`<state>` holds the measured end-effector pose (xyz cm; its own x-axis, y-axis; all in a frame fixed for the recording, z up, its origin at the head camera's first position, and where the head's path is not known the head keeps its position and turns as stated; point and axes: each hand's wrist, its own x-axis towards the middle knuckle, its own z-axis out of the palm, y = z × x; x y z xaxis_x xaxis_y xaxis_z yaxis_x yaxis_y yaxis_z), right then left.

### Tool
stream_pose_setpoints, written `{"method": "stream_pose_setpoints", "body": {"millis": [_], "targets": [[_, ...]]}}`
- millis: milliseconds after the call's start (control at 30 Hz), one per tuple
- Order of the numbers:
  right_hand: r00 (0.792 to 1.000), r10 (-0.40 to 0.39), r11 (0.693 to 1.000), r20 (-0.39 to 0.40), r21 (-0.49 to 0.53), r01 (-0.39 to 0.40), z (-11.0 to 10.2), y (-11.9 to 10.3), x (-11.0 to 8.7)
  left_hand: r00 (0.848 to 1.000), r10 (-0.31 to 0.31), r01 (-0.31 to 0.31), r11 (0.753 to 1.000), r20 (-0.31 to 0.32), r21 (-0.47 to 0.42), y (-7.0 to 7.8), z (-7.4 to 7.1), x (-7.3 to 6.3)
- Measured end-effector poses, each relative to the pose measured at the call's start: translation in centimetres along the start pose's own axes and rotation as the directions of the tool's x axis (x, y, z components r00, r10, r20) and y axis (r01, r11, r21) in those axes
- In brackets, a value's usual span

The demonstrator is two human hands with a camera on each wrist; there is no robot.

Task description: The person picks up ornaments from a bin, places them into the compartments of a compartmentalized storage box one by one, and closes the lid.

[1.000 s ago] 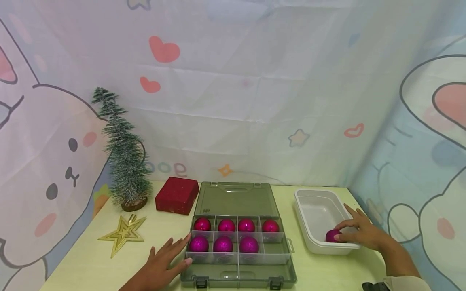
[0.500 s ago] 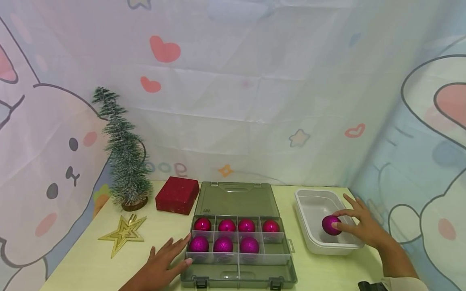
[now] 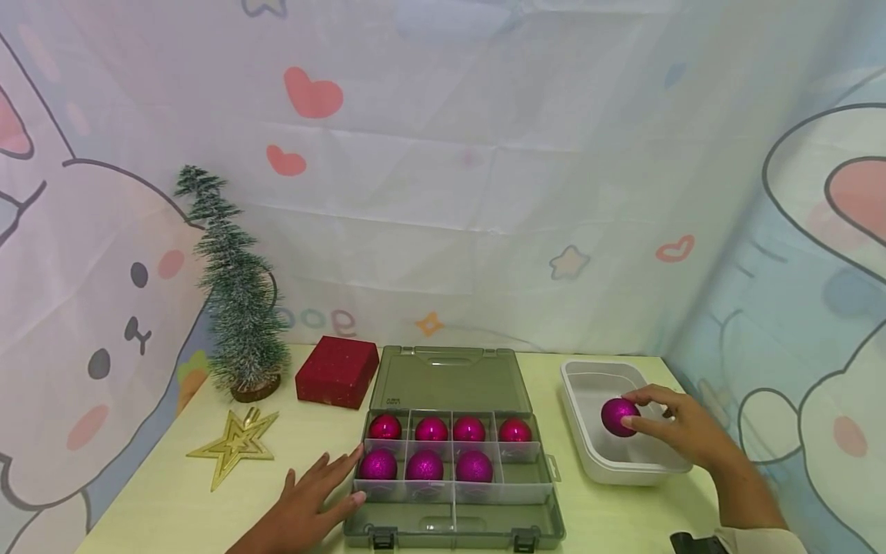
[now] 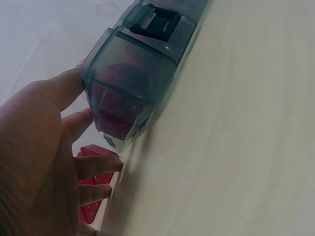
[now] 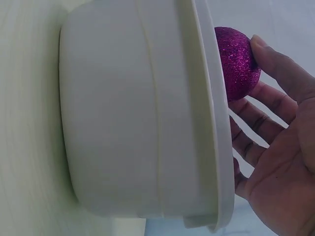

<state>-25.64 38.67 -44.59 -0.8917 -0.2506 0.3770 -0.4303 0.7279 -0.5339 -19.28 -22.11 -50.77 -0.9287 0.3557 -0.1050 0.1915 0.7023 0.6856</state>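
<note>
My right hand (image 3: pixel 681 427) pinches a glittery purple bauble (image 3: pixel 620 417) between thumb and fingers, above the white plastic tub (image 3: pixel 640 473). In the right wrist view the bauble (image 5: pixel 237 64) shows just past the tub's rim. Fingers spread, my left hand (image 3: pixel 304 500) touches the left side of a green see-through compartment box (image 3: pixel 508 496) whose lid lies back. Shiny magenta baubles (image 3: pixel 431 429) fill the back row of the box, one per compartment. Glittery purple baubles (image 3: pixel 424 465) sit in three middle-row compartments; the rightmost one there holds none. The left wrist view shows the box's latch (image 4: pixel 156 22).
A small frosted Christmas tree (image 3: pixel 242 308) stands at the back left. A gold star (image 3: pixel 235 446) lies in front of it, and a red box (image 3: pixel 337 372) sits between tree and compartment box. Printed cloth (image 3: pixel 450 192) hangs behind and at both sides.
My right hand has raised the purple bauble from inside the white tub and brought it slightly left. The left hand has stayed in place against the compartment box.
</note>
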Motion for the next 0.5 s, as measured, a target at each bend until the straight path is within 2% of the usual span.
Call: {"method": "stream_pose_setpoints", "body": {"millis": [67,167,233,333,400,500], "targets": [[1.000,-0.013,1.000,0.000,0.022,0.013,0.1,-0.2,0.0,1.000,-0.002,0.002,1.000,0.004,-0.007,0.0,0.0,0.0],[0.999,-0.026,0.992,0.025,0.121,0.022,0.3,-0.4,0.0,1.000,-0.003,0.003,1.000,0.006,-0.007,0.0,-0.1,-0.1],[0.998,-0.039,0.975,0.053,0.222,0.026,0.4,-0.5,0.1,1.000,-0.002,0.002,1.000,0.006,-0.010,0.1,-0.1,-0.1],[0.991,-0.093,0.930,0.095,0.364,0.052,0.6,-0.7,0.2,1.000,-0.005,0.005,1.000,0.006,-0.009,0.1,-0.1,-0.1],[0.985,-0.133,0.911,0.108,0.405,0.079,0.7,-0.8,0.2,1.000,-0.008,0.008,1.000,0.009,-0.011,0.1,-0.1,-0.1],[0.984,-0.138,0.904,0.110,0.419,0.080,0.8,-1.1,0.2,1.000,-0.012,0.012,1.000,0.011,-0.014,0.2,-0.2,-0.1]]}}
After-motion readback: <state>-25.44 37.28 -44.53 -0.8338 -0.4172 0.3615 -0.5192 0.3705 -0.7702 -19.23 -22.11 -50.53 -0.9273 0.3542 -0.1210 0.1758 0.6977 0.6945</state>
